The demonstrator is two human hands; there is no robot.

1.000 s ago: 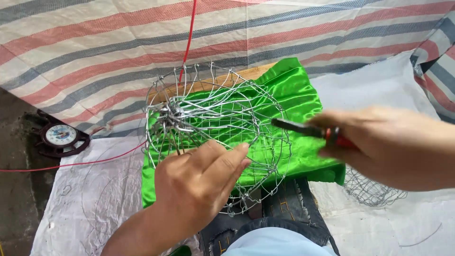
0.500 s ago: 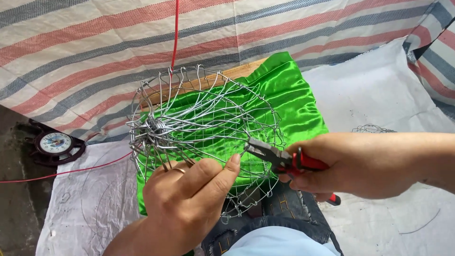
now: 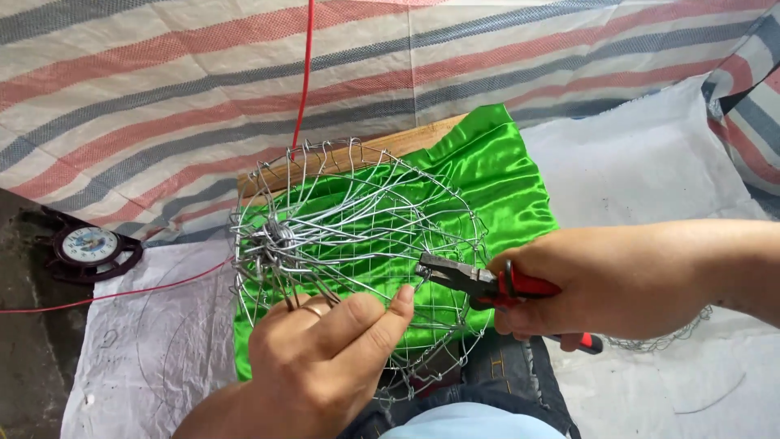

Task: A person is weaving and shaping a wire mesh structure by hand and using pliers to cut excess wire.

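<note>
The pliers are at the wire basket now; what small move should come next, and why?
Probably close the pliers on the wire just beside the left hand's thumb tip. Their jaws stand slightly open with the tips already at the mesh of the wire basket, the left hand steadies the frame right there, and the right hand grips the red handles.

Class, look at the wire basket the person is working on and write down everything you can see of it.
The wire basket is a round cage of thin silvery wire: ribs fan out from a knotted hub at its left and are crossed by rings, leaving an open mesh. It lies on its side over a green satin cloth. The left hand grips its lower edge, and the pliers in the right hand meet a wire near the rim.
</note>
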